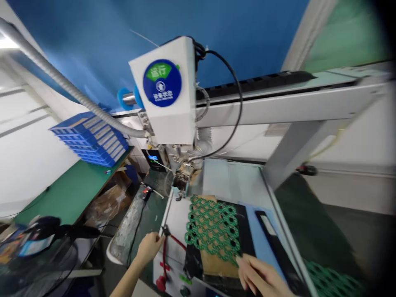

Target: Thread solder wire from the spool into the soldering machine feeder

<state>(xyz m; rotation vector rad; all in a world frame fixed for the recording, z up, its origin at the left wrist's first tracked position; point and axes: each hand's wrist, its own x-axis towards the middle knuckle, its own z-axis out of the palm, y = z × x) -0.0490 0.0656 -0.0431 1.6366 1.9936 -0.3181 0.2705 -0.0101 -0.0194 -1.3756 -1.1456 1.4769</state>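
The left hand (150, 246) is curled narrow around the black head of a pair of red-handled cutters (165, 243) at the near left edge of the machine's white bed (176, 214). The cutters' long axis runs near to far: the dark jaws point away toward the machine, and the red handles trail back toward the person, one bowing out to the right. Whether the fingers fully clamp the tool cannot be told, since the hand hides the grip.

The right hand (258, 274) lies at the near right, fingers spread fairly wide and flat, their tips touching the near corner of a green perforated panel (213, 227). This panel, a lattice of round rings and holes, rests on a brown board (218, 264) over a black fixture plate (244, 231). Its long axis runs diagonally, from the far left by the machine head down to the near right under the fingertips.

Above the panel's far end hangs the white head housing (168, 93) of the machine, bearing a round blue and green sticker (162, 82). A black cable (235, 99) loops off its right side, and a grey ribbed hose (62, 80) enters from the far left. The head rides on a pale gantry beam (293, 105) crossing to the right. Far left, stacked blue trays (91, 138) sit on a green bench (68, 192). Another green lattice piece (331, 282) shows at the near right corner.
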